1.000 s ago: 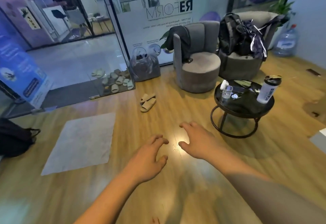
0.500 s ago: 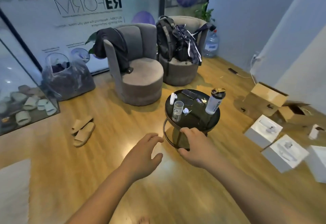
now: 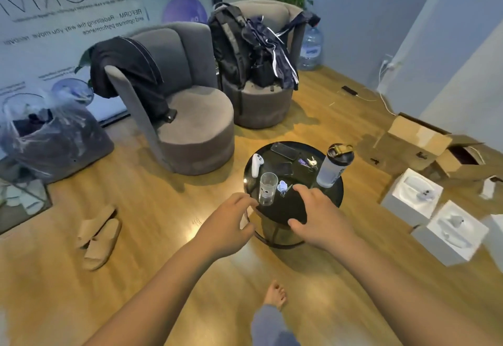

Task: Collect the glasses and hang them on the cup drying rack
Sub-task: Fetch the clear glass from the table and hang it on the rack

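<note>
A clear drinking glass stands upright near the front left edge of a round black side table. My left hand hovers just left of the glass, fingers curled apart, holding nothing. My right hand reaches over the table's front edge to the right of the glass, fingers spread and empty. No cup drying rack is in view.
On the table lie a white controller, a phone, keys and a shaker bottle. Two grey armchairs stand behind, one bearing a backpack. Boxes sit on the right, sandals on the left.
The view has swung right and come closer to the side table. Both hands have moved forward, from over the bare floor to either side of the glass.
</note>
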Tool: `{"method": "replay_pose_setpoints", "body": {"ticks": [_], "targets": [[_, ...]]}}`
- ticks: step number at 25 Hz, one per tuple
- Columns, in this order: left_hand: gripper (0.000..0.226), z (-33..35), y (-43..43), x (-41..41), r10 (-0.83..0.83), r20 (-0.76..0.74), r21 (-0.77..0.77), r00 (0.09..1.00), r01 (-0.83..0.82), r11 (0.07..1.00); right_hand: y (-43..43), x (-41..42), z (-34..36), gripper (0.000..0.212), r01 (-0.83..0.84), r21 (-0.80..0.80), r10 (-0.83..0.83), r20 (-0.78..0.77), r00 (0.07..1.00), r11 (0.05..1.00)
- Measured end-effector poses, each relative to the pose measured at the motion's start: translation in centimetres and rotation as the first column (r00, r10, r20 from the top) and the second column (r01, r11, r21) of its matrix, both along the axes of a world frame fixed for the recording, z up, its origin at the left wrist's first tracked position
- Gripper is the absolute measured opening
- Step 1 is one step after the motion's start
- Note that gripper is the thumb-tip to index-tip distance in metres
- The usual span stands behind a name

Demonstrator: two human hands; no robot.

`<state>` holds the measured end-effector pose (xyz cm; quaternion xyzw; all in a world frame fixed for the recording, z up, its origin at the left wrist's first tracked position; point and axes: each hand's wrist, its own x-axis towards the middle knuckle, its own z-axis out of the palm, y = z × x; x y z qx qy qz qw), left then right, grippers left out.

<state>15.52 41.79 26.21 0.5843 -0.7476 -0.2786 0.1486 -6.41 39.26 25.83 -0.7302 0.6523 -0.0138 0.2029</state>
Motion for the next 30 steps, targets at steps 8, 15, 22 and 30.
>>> {"method": "replay_pose_setpoints", "body": {"ticks": [8,15,22,30], "targets": [[0.050,-3.9,-18.1,-0.7,0.030,0.069,0.202,0.997,-0.043,0.978,-19.1,0.2,-5.4,0.099,0.005,0.157,0.003,-0.049,0.999,0.988],[0.073,-14.0,-32.9,-2.5,-0.220,0.010,0.460,0.975,0.191,0.867,-26.5,1.2,-14.4,0.104,0.169,0.327,-0.140,-0.110,0.984,0.930],[0.101,-30.1,-42.3,-4.2,-0.629,0.046,0.587,0.776,0.488,0.646,-27.7,5.4,-26.7,0.096,0.509,0.543,-0.503,-0.175,0.846,0.668],[0.109,-38.1,-41.7,-5.5,-0.827,0.091,0.566,0.554,0.655,0.501,-28.9,9.3,-34.2,0.077,0.660,0.633,-0.836,-0.038,0.548,0.405]]}}
